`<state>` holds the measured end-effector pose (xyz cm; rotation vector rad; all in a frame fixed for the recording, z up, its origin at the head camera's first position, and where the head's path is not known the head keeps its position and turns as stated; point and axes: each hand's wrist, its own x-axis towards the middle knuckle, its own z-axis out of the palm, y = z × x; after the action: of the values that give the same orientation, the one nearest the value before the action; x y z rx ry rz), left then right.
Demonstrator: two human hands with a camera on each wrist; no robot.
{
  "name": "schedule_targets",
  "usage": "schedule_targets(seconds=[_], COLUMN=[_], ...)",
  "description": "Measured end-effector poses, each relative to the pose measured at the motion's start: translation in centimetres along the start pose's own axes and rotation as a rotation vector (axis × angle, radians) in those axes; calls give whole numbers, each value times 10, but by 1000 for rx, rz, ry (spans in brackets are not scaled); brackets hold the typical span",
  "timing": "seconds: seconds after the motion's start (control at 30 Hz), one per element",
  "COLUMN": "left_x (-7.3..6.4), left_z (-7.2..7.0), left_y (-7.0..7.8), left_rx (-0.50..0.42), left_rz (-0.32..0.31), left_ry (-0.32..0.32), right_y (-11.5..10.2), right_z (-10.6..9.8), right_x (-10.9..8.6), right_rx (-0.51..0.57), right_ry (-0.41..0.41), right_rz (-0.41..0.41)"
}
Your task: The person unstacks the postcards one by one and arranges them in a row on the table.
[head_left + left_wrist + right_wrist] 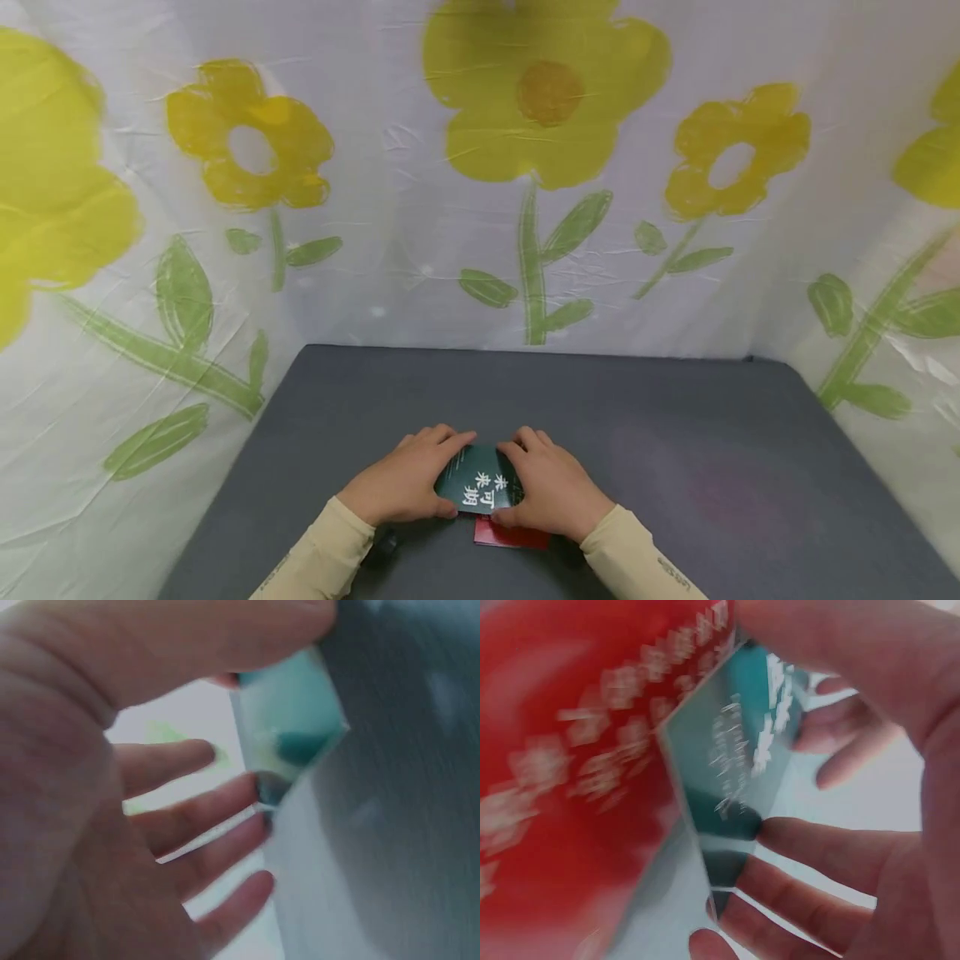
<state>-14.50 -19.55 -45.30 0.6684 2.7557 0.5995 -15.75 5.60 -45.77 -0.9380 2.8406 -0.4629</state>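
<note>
Reader: Where is the thing being handled?

Describer: A green card [480, 477] with white characters is between two hands; it is over the nearer part of a dark grey surface [675, 433], well apart from the far edge and a little closer to the left edge than the right; whether it touches the surface, I cannot tell.

Reader: And the fingers?

Describer: The left hand [405, 479] pinches the card's left end, thumb at the near side, fingertips at the far side; the right hand [558, 487] does the same at the right end; in both wrist views several fingers reach out fairly straight.

Reader: Anything beside it?

Describer: A red card [513, 536] with pale characters shows just on the near side of the green one, partly hidden by the right hand.

Reader: How would the green card handle?

Describer: Light, I would judge, and fairly stiff, since its edges look straight; the glossy face mirrors the fingertips, so it may slip; its corners could bend or scuff; the safest hold is probably by the edges near both ends, with little squeeze.
</note>
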Motion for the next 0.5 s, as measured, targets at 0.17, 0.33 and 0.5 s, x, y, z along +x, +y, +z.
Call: schedule_targets(seconds=[0.17, 0.33, 0.5], left_x=[-16, -32, -48], left_z=[-18, -36, -51], left_y=[-38, -76, -111], left_rx=[-20, -15, -58], left_rz=[-70, -140, -200], left_ry=[58, 99, 99], right_y=[-25, -54, -81], right_z=[6, 16, 32], right_x=[44, 86, 121], right_rx=[-82, -126, -139], right_ry=[20, 40, 36], right_rz=[-55, -95, -92])
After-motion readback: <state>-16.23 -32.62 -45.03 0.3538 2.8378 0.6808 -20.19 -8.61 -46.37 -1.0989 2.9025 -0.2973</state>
